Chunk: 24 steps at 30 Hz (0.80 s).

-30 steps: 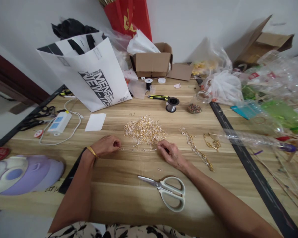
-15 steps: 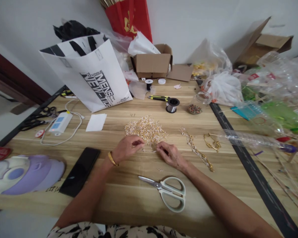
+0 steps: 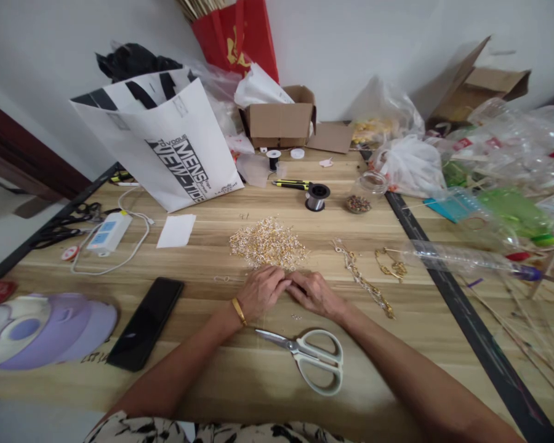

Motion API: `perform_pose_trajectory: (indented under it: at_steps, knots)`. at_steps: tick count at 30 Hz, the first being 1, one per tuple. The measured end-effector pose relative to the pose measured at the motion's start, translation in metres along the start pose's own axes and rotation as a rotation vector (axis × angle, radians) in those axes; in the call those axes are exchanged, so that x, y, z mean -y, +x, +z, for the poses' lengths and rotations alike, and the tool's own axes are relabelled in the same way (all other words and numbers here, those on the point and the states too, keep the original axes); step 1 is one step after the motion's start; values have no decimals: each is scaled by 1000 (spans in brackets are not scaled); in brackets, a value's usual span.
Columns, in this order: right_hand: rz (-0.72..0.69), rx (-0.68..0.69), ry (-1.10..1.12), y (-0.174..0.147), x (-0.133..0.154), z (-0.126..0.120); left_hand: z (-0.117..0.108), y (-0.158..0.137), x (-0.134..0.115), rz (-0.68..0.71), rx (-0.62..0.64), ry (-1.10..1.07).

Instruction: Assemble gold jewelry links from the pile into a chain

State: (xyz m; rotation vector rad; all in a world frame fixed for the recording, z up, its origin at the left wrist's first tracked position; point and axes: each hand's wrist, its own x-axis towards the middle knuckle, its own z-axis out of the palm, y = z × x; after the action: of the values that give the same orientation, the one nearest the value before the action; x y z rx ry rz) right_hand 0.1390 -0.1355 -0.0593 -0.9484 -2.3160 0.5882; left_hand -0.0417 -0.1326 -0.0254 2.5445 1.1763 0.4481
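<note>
Fine strand [image 3: 221, 279], its visible end lying crosswise off the bead heap's [image 3: 268, 240] near left side, is closest to the left hand [image 3: 262, 290], whose fingers bunch against the right hand [image 3: 316, 292] at the heap's near edge, any grip hidden.

Red bag [image 3: 240, 40] behind open cardboard box [image 3: 279, 121], black phone [image 3: 146, 324]
</note>
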Motion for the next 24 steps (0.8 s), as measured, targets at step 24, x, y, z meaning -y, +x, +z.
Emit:
perform_pose_trajectory:
  at_steps: [24]
  knots:
    - [165, 23, 351, 5, 3, -12, -8, -3, 6, -123, -180, -281]
